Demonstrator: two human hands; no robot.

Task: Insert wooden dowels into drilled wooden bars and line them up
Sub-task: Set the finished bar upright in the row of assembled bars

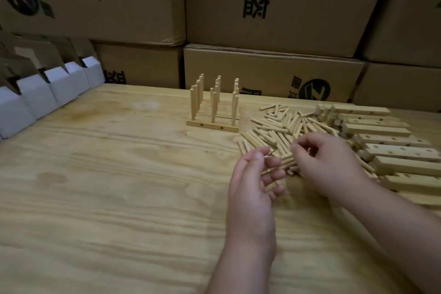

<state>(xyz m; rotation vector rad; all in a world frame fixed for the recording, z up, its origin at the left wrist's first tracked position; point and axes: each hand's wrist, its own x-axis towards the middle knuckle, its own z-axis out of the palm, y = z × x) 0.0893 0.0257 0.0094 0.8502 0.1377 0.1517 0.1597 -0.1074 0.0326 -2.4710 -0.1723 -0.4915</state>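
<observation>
Several finished bars with upright dowels (pixel 212 112) stand in a row at the middle back of the wooden table (pixel 107 186). To their right lies a loose pile of short dowels (pixel 276 126). Drilled wooden bars (pixel 381 131) are stacked at the far right. My left hand (pixel 253 179) hovers at the pile's near edge, its fingers curled round a few dowels. My right hand (pixel 329 162) rests over the pile, fingertips curled and pinching what looks like a dowel end; the rest is hidden by the fingers.
Big printed cardboard boxes (pixel 274 19) form a wall behind the table. A row of white folded cartons (pixel 35 95) leans along the left edge. The near and left parts of the table show bare wood.
</observation>
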